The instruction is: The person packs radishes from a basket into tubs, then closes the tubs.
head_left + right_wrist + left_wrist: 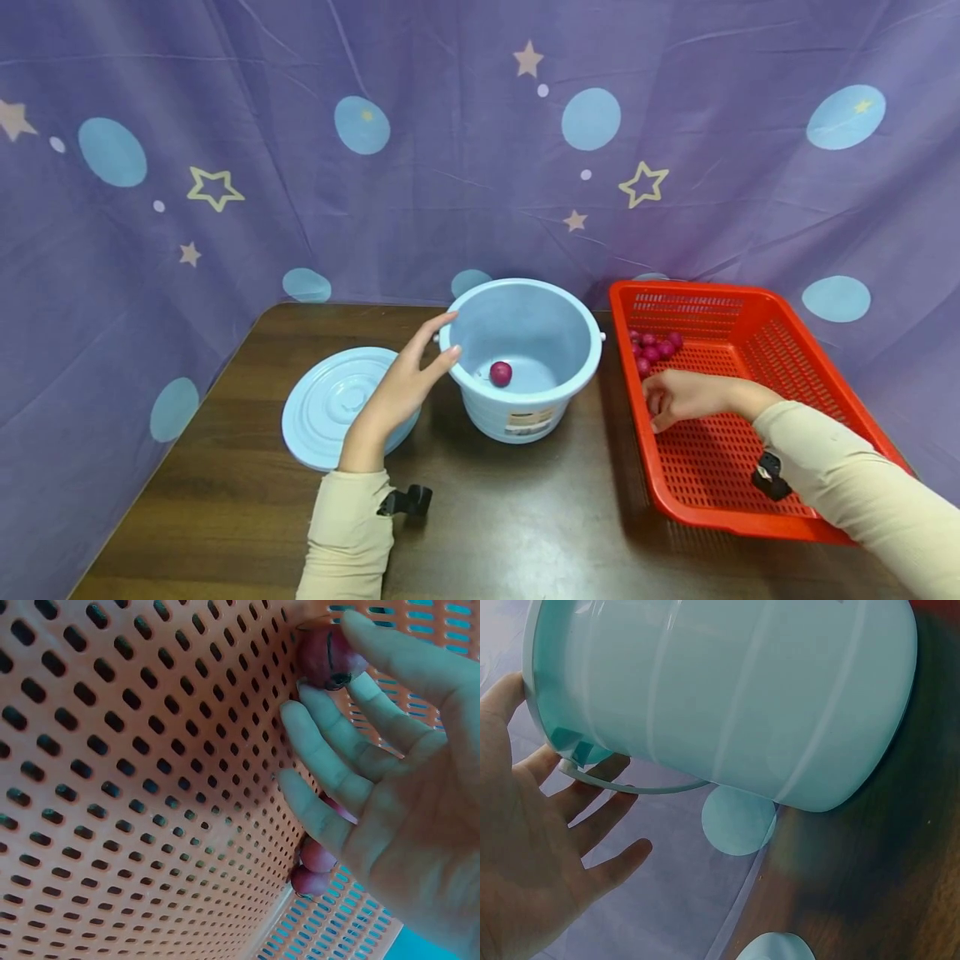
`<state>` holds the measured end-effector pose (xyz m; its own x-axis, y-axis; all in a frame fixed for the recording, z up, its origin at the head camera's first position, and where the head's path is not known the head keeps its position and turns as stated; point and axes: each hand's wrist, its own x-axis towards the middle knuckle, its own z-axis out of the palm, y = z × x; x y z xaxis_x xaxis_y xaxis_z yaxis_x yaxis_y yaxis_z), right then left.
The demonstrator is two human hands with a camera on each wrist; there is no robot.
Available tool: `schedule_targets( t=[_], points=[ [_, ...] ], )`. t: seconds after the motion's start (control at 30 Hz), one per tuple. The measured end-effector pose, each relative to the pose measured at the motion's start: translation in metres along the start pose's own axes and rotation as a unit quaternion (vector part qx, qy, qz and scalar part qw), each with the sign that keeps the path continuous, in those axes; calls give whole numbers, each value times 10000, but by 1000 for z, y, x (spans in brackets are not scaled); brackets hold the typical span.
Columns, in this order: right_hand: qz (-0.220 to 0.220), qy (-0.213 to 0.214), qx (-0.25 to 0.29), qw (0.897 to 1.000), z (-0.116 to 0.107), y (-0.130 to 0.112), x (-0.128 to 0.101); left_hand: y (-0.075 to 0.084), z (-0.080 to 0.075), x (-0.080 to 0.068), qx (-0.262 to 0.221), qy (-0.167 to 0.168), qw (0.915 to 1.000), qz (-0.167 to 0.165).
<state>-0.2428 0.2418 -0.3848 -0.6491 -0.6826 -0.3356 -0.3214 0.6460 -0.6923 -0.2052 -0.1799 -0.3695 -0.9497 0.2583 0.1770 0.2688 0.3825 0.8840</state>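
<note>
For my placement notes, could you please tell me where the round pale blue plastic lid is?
In the head view, the round pale blue plastic lid lies flat on the brown table, left of the pale blue bucket, partly under the left hand.

A label (527,419) sat on the pale blue bucket (525,400), lower centre of the frame, its print too small to read.

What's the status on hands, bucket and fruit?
Left hand open against round pale blue plastic bucket rim. Right hand pinching small round magenta fruit in red perforated plastic basket. Nothing blocking.
</note>
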Motion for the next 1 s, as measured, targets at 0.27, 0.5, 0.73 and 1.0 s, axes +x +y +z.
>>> schedule_targets(
  t=[0.27,0.5,0.73,1.0],
  points=[
    [-24,64,-76,9999,2,1,0,0,0,1,-2,-23,10000,5],
    [-103,445,-102,9989,-4,-1,-9,-1,0,2,-17,-37,10000,20],
    [67,850,36,9964,-19,-11,-25,-2,1,2,-98,-12,9999,43],
    [-24,1831,-550,9816,-36,-20,-36,-3,0,1,-112,-23,9999,73]
  ],
)
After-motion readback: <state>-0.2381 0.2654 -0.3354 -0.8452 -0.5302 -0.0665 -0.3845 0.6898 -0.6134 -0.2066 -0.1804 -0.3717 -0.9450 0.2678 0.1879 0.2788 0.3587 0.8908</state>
